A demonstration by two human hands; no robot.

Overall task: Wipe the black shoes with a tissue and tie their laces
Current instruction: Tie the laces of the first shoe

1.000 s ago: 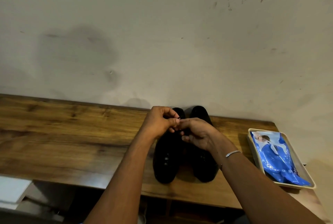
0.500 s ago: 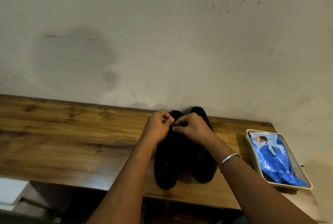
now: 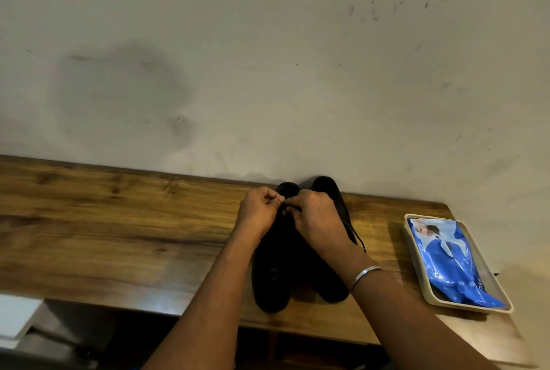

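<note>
Black shoes [image 3: 272, 280] sat side by side on wooden counter [image 3: 119, 235], toes at wall, heels near front edge. Left hand [image 3: 259, 211] and right hand [image 3: 315, 217] together, both pinched on lace [image 3: 285, 206]. Counter bare leftward; tray [image 3: 416, 268] with blue tissue pack [image 3: 446, 262] right.

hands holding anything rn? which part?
Both pinch the black lace of the left shoe: left hand and right hand meet fingertip to fingertip above it. Which part of the lace cannot be told; it is too dark and small.
</note>
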